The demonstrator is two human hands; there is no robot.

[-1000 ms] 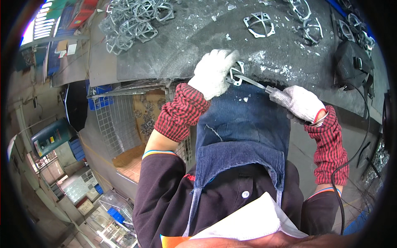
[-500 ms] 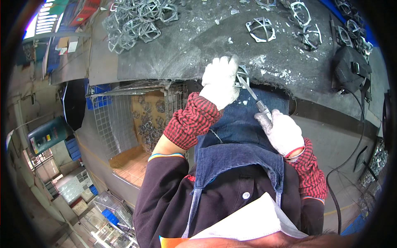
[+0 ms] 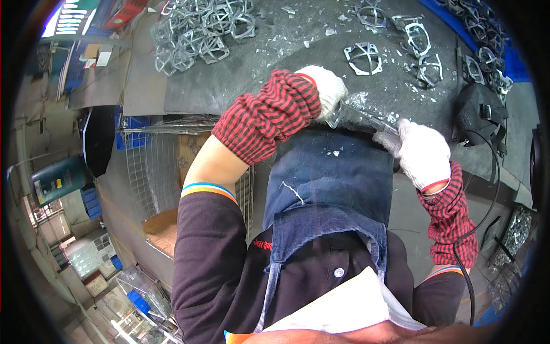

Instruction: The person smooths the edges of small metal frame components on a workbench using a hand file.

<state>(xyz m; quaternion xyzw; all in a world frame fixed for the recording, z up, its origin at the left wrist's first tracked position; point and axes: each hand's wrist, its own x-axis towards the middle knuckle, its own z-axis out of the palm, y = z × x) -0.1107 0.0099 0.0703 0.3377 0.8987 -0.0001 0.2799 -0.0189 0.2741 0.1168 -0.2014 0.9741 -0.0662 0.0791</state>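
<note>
My left hand (image 3: 327,90), in a white glove, is closed on a silver ring-shaped metal casting (image 3: 334,118) at the workbench's near edge. Only a small part of the casting shows below the glove. My right hand (image 3: 421,150), also gloved, is wrapped round the handle of a narrow file-like tool (image 3: 375,121). Its thin metal blade points left and reaches the casting; the tip is hard to make out. Red-and-black checked sleeve covers lie over both wrists.
A heap of similar castings (image 3: 209,34) sits at the far left of the grey bench mat (image 3: 258,63). Several single castings (image 3: 363,59) and light flakes lie farther right. A black bag (image 3: 482,112) with a cable is at the right. A wire cage (image 3: 137,172) stands below the bench.
My left hand has moved slightly right, its forearm swinging up and wrist turning over. My right hand has moved right and up, and the tool now lies flatter against the casting.
</note>
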